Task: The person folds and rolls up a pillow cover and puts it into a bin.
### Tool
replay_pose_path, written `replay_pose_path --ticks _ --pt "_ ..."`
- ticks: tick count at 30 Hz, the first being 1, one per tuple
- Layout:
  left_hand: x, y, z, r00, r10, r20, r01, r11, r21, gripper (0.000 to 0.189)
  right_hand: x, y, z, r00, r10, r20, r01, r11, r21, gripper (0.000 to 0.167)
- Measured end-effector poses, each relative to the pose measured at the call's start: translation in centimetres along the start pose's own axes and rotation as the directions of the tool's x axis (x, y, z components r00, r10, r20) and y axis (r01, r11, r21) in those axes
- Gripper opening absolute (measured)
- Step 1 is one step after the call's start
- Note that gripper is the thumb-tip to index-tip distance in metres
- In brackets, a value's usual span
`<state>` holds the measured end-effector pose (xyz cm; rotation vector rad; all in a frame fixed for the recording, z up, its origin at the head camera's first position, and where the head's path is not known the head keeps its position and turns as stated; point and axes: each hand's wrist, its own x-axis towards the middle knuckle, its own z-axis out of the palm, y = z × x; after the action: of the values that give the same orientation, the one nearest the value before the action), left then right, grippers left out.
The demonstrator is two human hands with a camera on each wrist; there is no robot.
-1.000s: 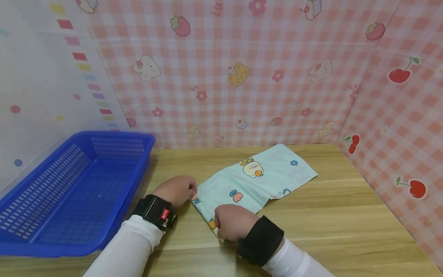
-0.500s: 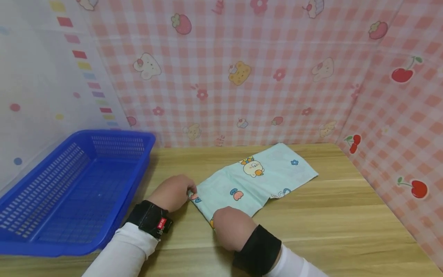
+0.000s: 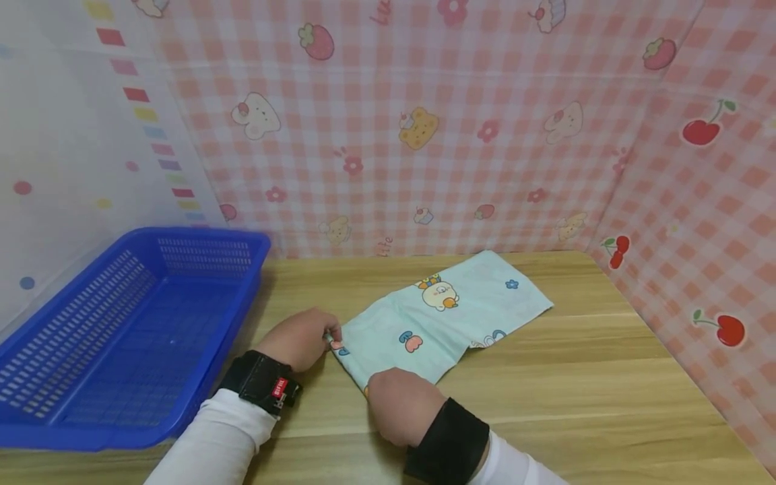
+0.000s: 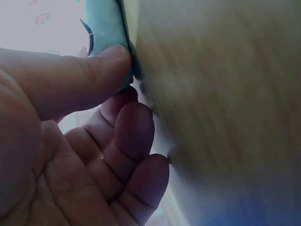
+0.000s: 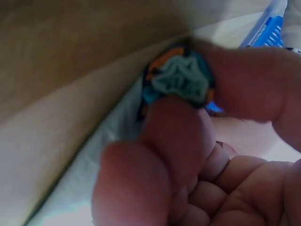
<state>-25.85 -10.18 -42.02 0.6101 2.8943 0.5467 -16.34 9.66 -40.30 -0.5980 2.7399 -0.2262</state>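
A light mint cloth (image 3: pixel 485 289) with cartoon bear and flower prints lies slantwise on the wooden table. Its near-left edge is rolled into a thin roll. My left hand (image 3: pixel 301 339) pinches the far end of that roll; in the left wrist view the thumb (image 4: pixel 113 61) lies on top of it, against the fingers. At the near end my right hand (image 3: pixel 405 406) covers the cloth's corner in the head view. The right wrist view shows the roll's bunched end (image 5: pixel 181 80), multicoloured, pinched between thumb and fingers.
A blue plastic basket (image 3: pixel 242 269) with slotted sides stands at the left, close to my left forearm. Pink checked fabric (image 3: pixel 376 155) hangs behind the wooden table (image 3: pixel 545 391) and along its right side.
My right hand has shifted slightly left and nearer, now covering the roll's near end that showed before. The left hand keeps its pinch, barely moved. The cloth's far part lies as before.
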Motion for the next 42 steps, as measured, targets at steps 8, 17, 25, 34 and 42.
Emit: replay_pose_path --ticks 8,17,25,34,42 --pt "-0.5 -0.5 -0.8 0.998 0.014 0.069 -0.010 0.998 -0.061 0.019 0.4 1.0 -0.4 0.997 -0.034 0.065 0.028 0.995 0.097 0.018" --pt "0.2 -0.2 -1.1 0.990 -0.038 0.136 0.047 0.997 -0.060 0.018 0.8 2.7 -1.3 0.992 -0.004 0.129 -0.024 0.976 0.218 0.013" --pt "0.8 0.5 -1.0 0.996 -0.056 0.076 0.060 0.997 -0.054 0.012 1.1 3.0 -1.2 0.993 0.006 0.116 -0.030 0.979 0.202 0.017" --pt "0.7 0.8 -0.6 0.997 -0.070 0.029 0.070 0.997 -0.032 0.018 1.0 2.1 -1.0 0.996 0.042 0.083 -0.052 0.991 0.120 0.014" --pt "0.1 0.1 -0.9 0.998 -0.025 0.061 0.028 0.999 -0.045 0.027 -0.1 0.3 -0.5 1.000 0.026 -0.011 -0.027 1.000 -0.012 0.017"
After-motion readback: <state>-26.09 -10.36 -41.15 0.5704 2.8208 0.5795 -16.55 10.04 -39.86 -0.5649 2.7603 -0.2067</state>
